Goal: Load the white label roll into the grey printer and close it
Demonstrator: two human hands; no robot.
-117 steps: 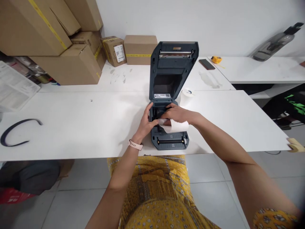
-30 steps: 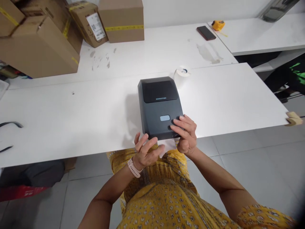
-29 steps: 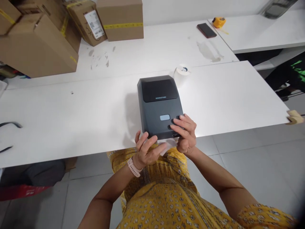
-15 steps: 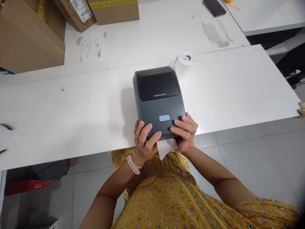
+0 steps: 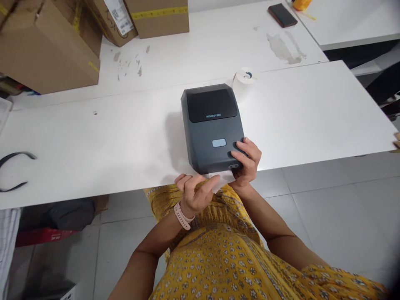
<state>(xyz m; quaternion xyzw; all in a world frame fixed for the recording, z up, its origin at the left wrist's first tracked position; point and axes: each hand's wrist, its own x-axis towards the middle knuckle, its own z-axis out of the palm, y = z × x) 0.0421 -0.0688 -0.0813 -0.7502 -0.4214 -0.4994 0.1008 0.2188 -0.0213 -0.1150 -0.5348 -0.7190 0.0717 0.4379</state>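
Observation:
A dark blue-grey label printer (image 5: 208,139) with a black window and a light blue button rests on the white table near its front edge. White label paper (image 5: 225,179) sticks out of its near end. My left hand (image 5: 196,191), with a pink watch band at the wrist, pinches the left part of that paper just below the printer. My right hand (image 5: 248,160) grips the printer's near right corner, fingers on top and the thumb hidden. Behind the printer's right side stands a white paper roll (image 5: 243,87).
Cardboard boxes (image 5: 65,50) stand at the back left. A dark phone (image 5: 283,15) and an orange object (image 5: 301,4) lie at the back right. A black curved band (image 5: 15,155) is at the left edge. The table's front edge runs just before my body.
My left hand has let go of the printer's near left corner and moved down to the paper. My right hand stays on the printer. The view has shifted slightly.

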